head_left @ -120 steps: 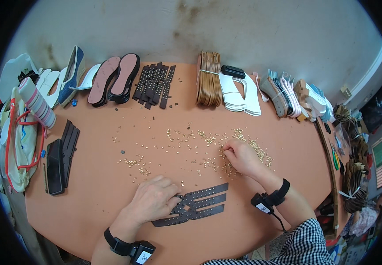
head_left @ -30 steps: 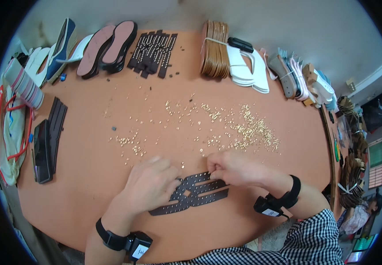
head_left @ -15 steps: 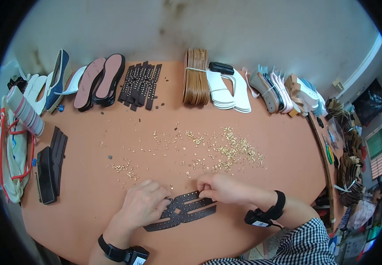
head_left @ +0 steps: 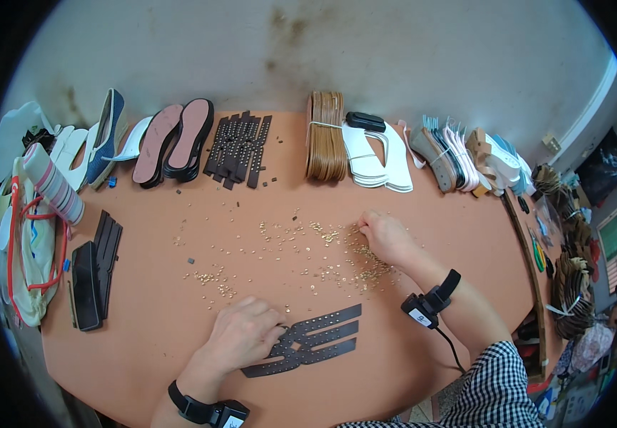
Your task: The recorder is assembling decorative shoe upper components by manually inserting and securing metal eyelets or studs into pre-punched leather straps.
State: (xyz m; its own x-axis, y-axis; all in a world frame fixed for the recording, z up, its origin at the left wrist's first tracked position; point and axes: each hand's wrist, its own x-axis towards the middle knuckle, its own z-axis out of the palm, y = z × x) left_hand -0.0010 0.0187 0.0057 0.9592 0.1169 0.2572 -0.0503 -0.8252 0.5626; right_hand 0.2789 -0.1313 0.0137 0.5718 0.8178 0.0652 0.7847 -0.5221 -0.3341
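Observation:
A dark, studded shoe upper, cut into strips that join round a small diamond opening, lies flat on the table in front of me. My left hand rests at its left end, fingers curled down and gripping the edge. Out over the scattered small gold studs is my right hand, thumb and fingertips pinched together. Whatever those fingertips hold is too small to make out. Part of the stud pile is hidden under that hand. Each wrist wears a black strap with a small box.
More studded dark pieces lie near the wall. Beside them stand pink-topped soles, a tied brown bundle and white cutouts. A black box and a bag sit left. Tied shoe parts are at right.
My right hand has left the upper's right end and moved forward and right to the studs. My left hand stays on the upper. The view has shifted slightly.

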